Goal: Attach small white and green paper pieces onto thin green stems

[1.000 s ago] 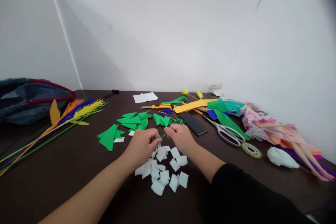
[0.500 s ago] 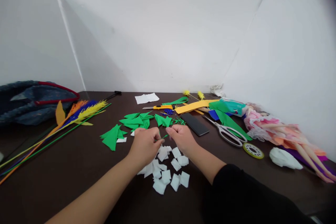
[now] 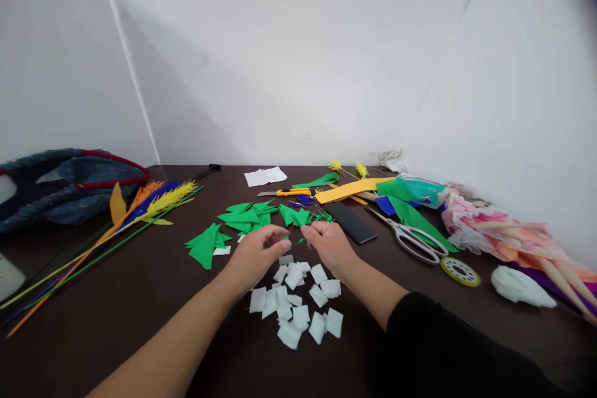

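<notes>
My left hand (image 3: 256,252) and my right hand (image 3: 330,241) meet over the dark table (image 3: 130,298), both pinching a tiny green paper piece (image 3: 298,241) between their fingertips. Just below them lies a heap of several small white paper squares (image 3: 298,301). Behind the hands sit green paper triangles (image 3: 247,216) in loose piles.
Scissors (image 3: 410,237), a black phone (image 3: 357,222), a tape roll (image 3: 460,271), a yellow utility knife (image 3: 289,192), coloured paper strips (image 3: 354,188) and a doll (image 3: 494,224) lie to the right. Long feathered sticks (image 3: 116,224) and a blue bag (image 3: 69,183) are on the left.
The view has shifted slightly to the left, so everything sits a little further right. Both hands stay together pinching the green piece; the left fingers have opened a little.
</notes>
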The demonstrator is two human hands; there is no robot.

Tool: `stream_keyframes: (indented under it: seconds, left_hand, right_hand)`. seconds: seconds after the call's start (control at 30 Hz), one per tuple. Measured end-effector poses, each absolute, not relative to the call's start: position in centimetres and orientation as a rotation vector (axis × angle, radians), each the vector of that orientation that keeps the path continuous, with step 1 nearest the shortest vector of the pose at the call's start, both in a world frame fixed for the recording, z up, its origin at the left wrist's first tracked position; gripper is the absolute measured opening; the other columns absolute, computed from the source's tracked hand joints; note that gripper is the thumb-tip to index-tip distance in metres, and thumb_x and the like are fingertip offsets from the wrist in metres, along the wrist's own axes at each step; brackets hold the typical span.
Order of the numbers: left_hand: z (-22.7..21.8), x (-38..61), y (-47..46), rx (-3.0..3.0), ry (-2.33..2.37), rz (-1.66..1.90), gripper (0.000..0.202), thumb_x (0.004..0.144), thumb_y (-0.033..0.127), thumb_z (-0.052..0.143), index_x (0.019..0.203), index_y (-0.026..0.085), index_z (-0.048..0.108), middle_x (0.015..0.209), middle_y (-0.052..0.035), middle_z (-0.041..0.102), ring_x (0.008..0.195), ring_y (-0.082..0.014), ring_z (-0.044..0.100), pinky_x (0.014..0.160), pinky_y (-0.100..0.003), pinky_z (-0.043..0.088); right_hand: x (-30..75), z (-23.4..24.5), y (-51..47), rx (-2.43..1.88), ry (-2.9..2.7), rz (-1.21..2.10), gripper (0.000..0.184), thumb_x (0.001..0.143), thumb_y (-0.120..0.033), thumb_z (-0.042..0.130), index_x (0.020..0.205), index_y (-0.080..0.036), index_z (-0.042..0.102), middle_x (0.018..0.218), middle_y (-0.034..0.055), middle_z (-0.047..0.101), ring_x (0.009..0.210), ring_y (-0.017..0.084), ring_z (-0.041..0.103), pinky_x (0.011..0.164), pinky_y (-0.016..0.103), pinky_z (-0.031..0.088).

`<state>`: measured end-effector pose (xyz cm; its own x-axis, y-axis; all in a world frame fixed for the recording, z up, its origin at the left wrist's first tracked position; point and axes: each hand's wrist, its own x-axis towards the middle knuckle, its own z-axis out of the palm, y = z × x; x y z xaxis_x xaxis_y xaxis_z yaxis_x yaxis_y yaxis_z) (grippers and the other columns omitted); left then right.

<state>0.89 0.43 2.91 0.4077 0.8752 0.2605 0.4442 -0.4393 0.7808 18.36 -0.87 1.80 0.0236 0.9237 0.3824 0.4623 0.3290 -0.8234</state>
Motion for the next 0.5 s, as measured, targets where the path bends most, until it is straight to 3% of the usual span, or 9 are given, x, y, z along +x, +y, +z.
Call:
stream_keyframes:
  seconds: [0.07,0.2,0.3,0.43,0.5]
  left_hand:
    - [2.8,1.4,0.2,1.996,1.084,0.858,0.025,0.072,0.033,0.055,0.091,0.018,0.060,0.076,-0.0021,0.065,0.071,-0.0164,0.057,0.064,-0.026,0.042]
    - [2.6,2.2,-0.2,1.999,1.126,0.858,0.016,0.073,0.029,0.051,0.063,0.017,0.058,0.057,0.0004,0.060,0.055,-0.0134,0.053,0.055,-0.024,0.039]
    - [2.3,1.9,-0.1,1.962,1.125,0.883,0.017,0.074,0.029,0.049,0.062,0.017,0.055,0.054,0.0013,0.059,0.051,-0.0123,0.051,0.052,-0.024,0.039]
    - [2.1,1.3,0.0,1.892,1.126,0.870,0.017,0.074,0.029,0.049,0.063,0.017,0.054,0.053,0.0011,0.058,0.050,-0.0118,0.050,0.050,-0.023,0.038]
    - [2.2,1.2,-0.1,1.888,1.128,0.865,0.016,0.073,0.029,0.050,0.063,0.017,0.054,0.053,0.0009,0.059,0.049,-0.0116,0.050,0.049,-0.023,0.037]
  right_hand:
    - [18.1,1.8,-1.0,-1.266,-1.615,0.602,0.037,0.078,-0.036,0.047,0.046,-0.017,0.045,0.046,-0.0029,0.046,0.047,0.009,0.041,0.050,0.022,0.032]
    - [17.8,1.8,-1.1,-1.243,-1.608,0.596,0.041,0.078,-0.039,0.047,0.044,-0.017,0.045,0.042,-0.0032,0.043,0.044,0.009,0.040,0.047,0.022,0.030]
    - [18.1,2.0,-1.1,-1.177,-1.576,0.655,0.044,0.081,-0.042,0.042,0.045,-0.017,0.046,0.040,-0.0038,0.040,0.042,0.009,0.038,0.046,0.022,0.031]
    - [18.5,2.2,-1.2,-0.992,-1.600,0.885,0.021,0.076,-0.036,0.051,0.081,-0.016,0.059,0.058,-0.0022,0.053,0.053,0.010,0.047,0.052,0.022,0.038]
    - [18.5,2.1,-1.2,-0.999,-1.645,0.925,0.023,0.070,-0.030,0.059,0.088,-0.017,0.061,0.068,-0.0003,0.058,0.060,0.011,0.051,0.057,0.023,0.041]
